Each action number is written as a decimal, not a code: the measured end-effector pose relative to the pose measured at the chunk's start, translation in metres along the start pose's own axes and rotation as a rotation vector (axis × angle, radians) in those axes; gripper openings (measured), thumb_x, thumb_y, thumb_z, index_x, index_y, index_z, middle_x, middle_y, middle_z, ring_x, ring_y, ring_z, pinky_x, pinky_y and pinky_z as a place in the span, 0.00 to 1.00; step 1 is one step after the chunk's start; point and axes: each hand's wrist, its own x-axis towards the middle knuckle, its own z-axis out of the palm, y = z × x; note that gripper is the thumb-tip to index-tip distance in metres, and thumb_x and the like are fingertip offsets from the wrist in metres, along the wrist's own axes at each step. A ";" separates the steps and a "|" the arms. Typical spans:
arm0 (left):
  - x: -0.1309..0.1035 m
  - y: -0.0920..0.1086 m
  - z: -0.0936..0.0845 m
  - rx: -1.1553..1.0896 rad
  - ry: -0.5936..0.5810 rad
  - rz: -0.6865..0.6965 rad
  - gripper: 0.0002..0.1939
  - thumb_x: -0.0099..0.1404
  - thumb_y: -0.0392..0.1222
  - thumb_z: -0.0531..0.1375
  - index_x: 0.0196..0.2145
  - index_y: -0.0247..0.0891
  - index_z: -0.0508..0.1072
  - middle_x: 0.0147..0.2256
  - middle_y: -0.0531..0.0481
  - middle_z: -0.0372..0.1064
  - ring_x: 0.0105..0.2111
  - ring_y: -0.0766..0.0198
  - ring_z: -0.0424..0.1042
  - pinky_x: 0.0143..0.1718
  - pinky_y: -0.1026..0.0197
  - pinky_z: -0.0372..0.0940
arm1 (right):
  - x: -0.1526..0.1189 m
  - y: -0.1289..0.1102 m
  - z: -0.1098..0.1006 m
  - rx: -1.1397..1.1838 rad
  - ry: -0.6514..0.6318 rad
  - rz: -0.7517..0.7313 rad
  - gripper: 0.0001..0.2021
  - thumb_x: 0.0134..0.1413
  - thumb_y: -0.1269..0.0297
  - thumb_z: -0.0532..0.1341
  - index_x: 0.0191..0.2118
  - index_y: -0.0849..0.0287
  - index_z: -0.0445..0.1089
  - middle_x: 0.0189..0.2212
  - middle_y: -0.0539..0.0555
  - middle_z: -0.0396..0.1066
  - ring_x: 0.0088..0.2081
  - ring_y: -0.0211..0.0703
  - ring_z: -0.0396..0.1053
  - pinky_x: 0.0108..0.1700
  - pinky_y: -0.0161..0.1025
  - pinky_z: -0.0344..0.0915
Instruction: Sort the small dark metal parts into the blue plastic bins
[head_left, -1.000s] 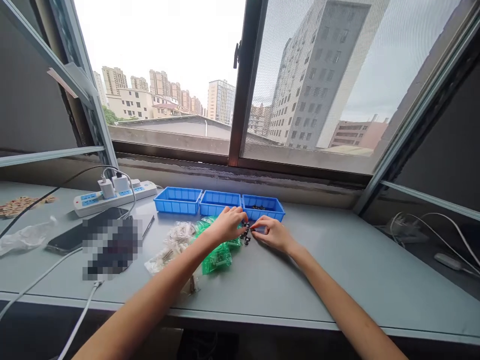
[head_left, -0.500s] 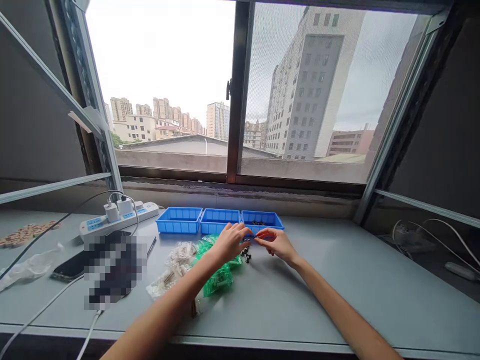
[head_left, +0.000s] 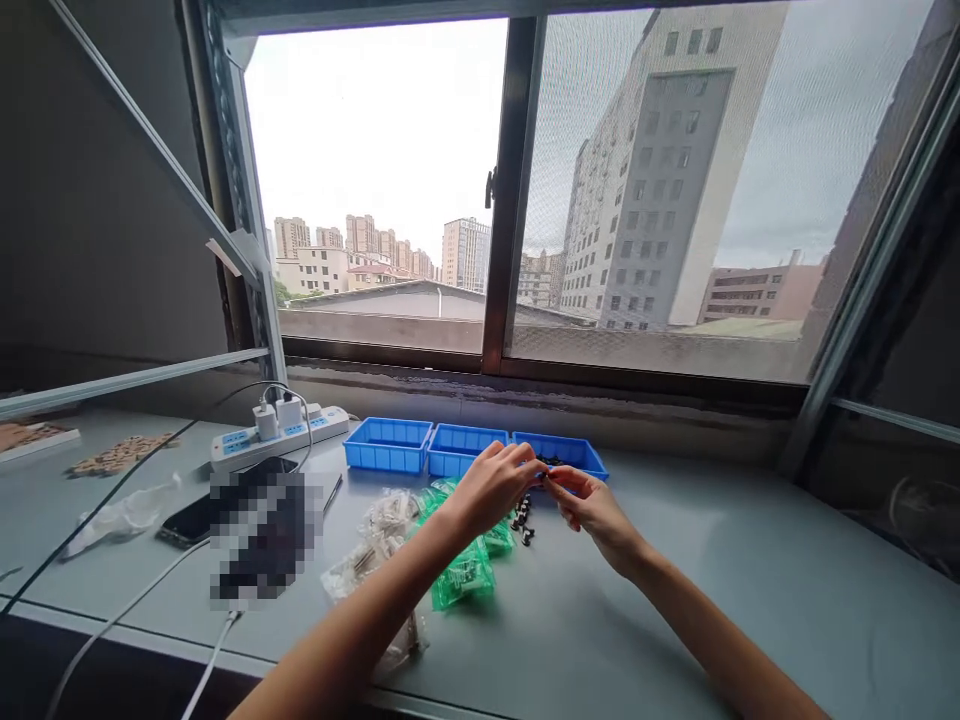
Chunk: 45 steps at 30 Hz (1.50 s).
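Observation:
My left hand (head_left: 501,487) and my right hand (head_left: 589,500) meet in front of the right-hand blue bin (head_left: 596,470). Their fingertips are pinched together around something small and dark, too small to name. Just below the left fingers, several small black-and-silver pieces (head_left: 523,522) lie loose on the table. More dark pieces (head_left: 551,460) sit inside that bin, partly hidden by my fingers. Under and beside my left forearm are green plastic packets (head_left: 463,575) and clear plastic bags (head_left: 390,515) with contents I cannot make out.
Two more blue bins, a left one (head_left: 386,460) and a middle one (head_left: 450,465), stand in the same row. A white power strip (head_left: 279,437), a dark phone (head_left: 180,520) and cables are on the left. Small wooden-looking pieces (head_left: 124,455) lie further left. The window (head_left: 375,330) is behind.
The view has turned slightly, so everything sits further right. My hands have come together, fingertips now meeting where a small gap showed before.

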 end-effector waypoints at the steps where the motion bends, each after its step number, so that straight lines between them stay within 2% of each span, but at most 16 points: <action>1: 0.000 0.000 -0.001 0.003 0.011 0.007 0.09 0.64 0.34 0.56 0.42 0.38 0.69 0.38 0.51 0.67 0.33 0.65 0.66 0.38 0.63 0.60 | -0.001 -0.001 0.001 0.016 -0.012 0.012 0.26 0.18 0.44 0.71 0.24 0.58 0.70 0.15 0.44 0.61 0.15 0.27 0.48 0.18 0.32 0.42; 9: -0.002 -0.005 0.001 0.019 0.128 0.068 0.06 0.65 0.35 0.53 0.40 0.38 0.69 0.36 0.51 0.68 0.28 0.66 0.65 0.32 0.63 0.60 | 0.000 -0.003 -0.002 0.139 -0.072 0.086 0.27 0.17 0.46 0.72 0.28 0.58 0.70 0.16 0.43 0.59 0.17 0.26 0.46 0.21 0.33 0.40; 14: -0.005 -0.007 0.008 0.027 0.238 0.104 0.09 0.67 0.34 0.49 0.41 0.39 0.68 0.34 0.51 0.67 0.27 0.66 0.65 0.29 0.64 0.60 | 0.000 -0.007 -0.006 0.123 -0.143 0.119 0.24 0.22 0.49 0.73 0.29 0.57 0.69 0.20 0.44 0.63 0.18 0.26 0.46 0.22 0.33 0.41; 19: -0.005 -0.006 0.008 0.036 0.224 0.119 0.09 0.67 0.36 0.50 0.39 0.39 0.69 0.33 0.51 0.67 0.26 0.68 0.65 0.28 0.65 0.60 | -0.002 -0.012 -0.007 0.075 -0.173 0.101 0.22 0.24 0.51 0.73 0.26 0.58 0.66 0.19 0.44 0.63 0.18 0.27 0.47 0.22 0.33 0.42; 22: -0.005 -0.004 0.009 0.055 0.248 0.079 0.08 0.66 0.38 0.52 0.41 0.41 0.69 0.34 0.51 0.67 0.28 0.66 0.67 0.29 0.64 0.61 | 0.001 -0.009 -0.008 0.058 -0.139 0.097 0.23 0.23 0.51 0.72 0.26 0.58 0.66 0.20 0.45 0.64 0.18 0.27 0.48 0.22 0.33 0.42; 25: -0.005 -0.002 0.014 0.033 0.297 0.004 0.09 0.65 0.42 0.54 0.43 0.41 0.69 0.35 0.51 0.68 0.32 0.64 0.68 0.31 0.63 0.63 | 0.006 -0.006 -0.012 0.060 -0.047 0.090 0.24 0.20 0.51 0.72 0.26 0.58 0.67 0.23 0.46 0.67 0.17 0.27 0.49 0.21 0.33 0.42; 28: -0.005 0.000 0.019 0.006 0.313 -0.038 0.09 0.66 0.43 0.53 0.41 0.41 0.70 0.34 0.51 0.68 0.31 0.65 0.68 0.31 0.63 0.64 | 0.010 -0.005 -0.019 0.061 0.047 0.081 0.26 0.18 0.50 0.72 0.28 0.58 0.69 0.25 0.48 0.69 0.17 0.27 0.49 0.20 0.32 0.43; 33: -0.006 0.006 0.022 -0.029 0.222 -0.019 0.10 0.66 0.45 0.52 0.39 0.40 0.71 0.34 0.50 0.68 0.32 0.65 0.69 0.28 0.66 0.64 | 0.015 -0.007 -0.026 -0.004 0.139 0.025 0.23 0.23 0.51 0.70 0.30 0.58 0.71 0.27 0.51 0.72 0.16 0.27 0.48 0.19 0.33 0.46; 38: -0.006 0.012 0.023 -0.023 0.124 -0.039 0.08 0.63 0.41 0.55 0.37 0.38 0.71 0.34 0.50 0.68 0.33 0.64 0.69 0.28 0.65 0.64 | 0.018 0.001 -0.029 -0.101 0.112 -0.025 0.20 0.27 0.51 0.69 0.30 0.58 0.73 0.29 0.52 0.73 0.14 0.27 0.49 0.18 0.34 0.48; 41: -0.005 0.013 0.024 -0.021 0.075 -0.062 0.07 0.63 0.40 0.54 0.35 0.38 0.71 0.34 0.50 0.68 0.34 0.64 0.69 0.28 0.66 0.64 | 0.018 0.006 -0.030 -0.153 0.095 -0.047 0.20 0.30 0.49 0.68 0.30 0.58 0.74 0.27 0.51 0.72 0.14 0.28 0.50 0.17 0.34 0.49; 45: -0.003 0.012 0.025 -0.022 0.009 -0.110 0.09 0.63 0.41 0.53 0.33 0.37 0.71 0.34 0.49 0.68 0.33 0.64 0.69 0.27 0.66 0.63 | 0.017 0.007 -0.032 -0.195 0.143 -0.069 0.21 0.33 0.46 0.66 0.31 0.58 0.74 0.25 0.51 0.71 0.14 0.29 0.51 0.17 0.34 0.49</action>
